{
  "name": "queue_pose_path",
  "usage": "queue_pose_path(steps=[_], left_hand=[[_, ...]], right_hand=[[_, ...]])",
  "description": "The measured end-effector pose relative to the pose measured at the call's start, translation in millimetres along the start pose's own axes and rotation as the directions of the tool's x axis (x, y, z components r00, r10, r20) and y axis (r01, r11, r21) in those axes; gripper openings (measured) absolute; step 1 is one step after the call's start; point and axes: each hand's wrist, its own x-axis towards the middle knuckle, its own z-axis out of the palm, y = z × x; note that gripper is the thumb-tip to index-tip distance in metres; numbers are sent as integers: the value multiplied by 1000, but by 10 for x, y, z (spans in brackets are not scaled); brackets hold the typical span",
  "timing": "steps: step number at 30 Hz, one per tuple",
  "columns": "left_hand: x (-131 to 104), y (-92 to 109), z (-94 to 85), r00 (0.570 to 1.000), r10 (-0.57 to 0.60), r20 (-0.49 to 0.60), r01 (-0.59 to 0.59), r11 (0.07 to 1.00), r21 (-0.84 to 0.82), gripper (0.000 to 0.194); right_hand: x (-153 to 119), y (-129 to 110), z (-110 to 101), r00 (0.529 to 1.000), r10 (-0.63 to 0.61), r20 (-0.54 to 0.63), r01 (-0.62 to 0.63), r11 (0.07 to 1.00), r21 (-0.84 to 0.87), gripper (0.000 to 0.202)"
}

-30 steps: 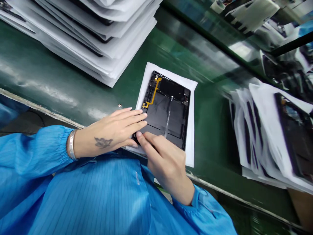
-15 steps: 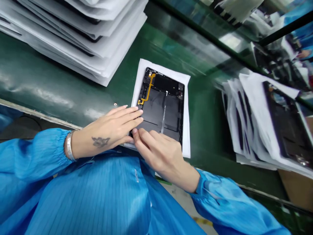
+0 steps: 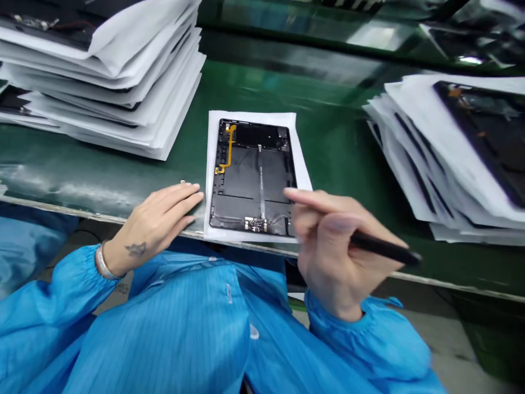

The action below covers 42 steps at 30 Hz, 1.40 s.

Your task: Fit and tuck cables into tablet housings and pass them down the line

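An opened black tablet housing (image 3: 241, 189) lies on a white sheet (image 3: 301, 164). A yellow flex cable (image 3: 230, 150) runs down its left part, a grey ribbon cable (image 3: 261, 180) down the middle, and a small circuit board (image 3: 255, 224) sits at its near edge. My left hand (image 3: 162, 216) rests flat on the green table, fingers stretched out, just left of the sheet. Beyond its fingertips lies a tiny part (image 3: 182, 181), too small to name. Raised over the housing's near right corner, my right hand (image 3: 336, 241) grips a black pen-shaped tool (image 3: 385, 249); its front end is hidden by the fingers.
On the left rises a tall stack of white sheets (image 3: 159, 109) with black housings between them. A leaning stack of sheets (image 3: 414, 148) stands on the right, another black housing (image 3: 488, 131) on top. A green shelf edge (image 3: 287, 41) runs along the back.
Both hands have come off the housing: the left slid left onto the table, the right rose rightward and now shows a black pen-shaped tool. The near-edge circuit board is uncovered. The view has turned.
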Motion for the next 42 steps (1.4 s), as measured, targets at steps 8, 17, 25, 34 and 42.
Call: queue_pose_path(steps=[8, 17, 25, 34, 42], left_hand=[[84, 121, 51, 978, 207, -23, -207, 978, 6, 32], [75, 117, 111, 979, 200, -37, -201, 979, -20, 31], [96, 166, 110, 982, 186, -29, -186, 983, 7, 30], [326, 444, -14, 978, 189, 83, -205, 943, 264, 33], [299, 454, 65, 984, 170, 55, -179, 953, 244, 30]], right_hand=[[-344, 179, 240, 906, -361, 220, 377, 925, -38, 25], [-495, 235, 240, 882, -339, 327, 423, 875, -234, 39], [-550, 232, 123, 933, -281, 225, 344, 883, -321, 46], [-101, 117, 181, 959, 24, 282, -45, 997, 68, 21], [-42, 134, 319, 928, 81, 363, -102, 994, 38, 15]])
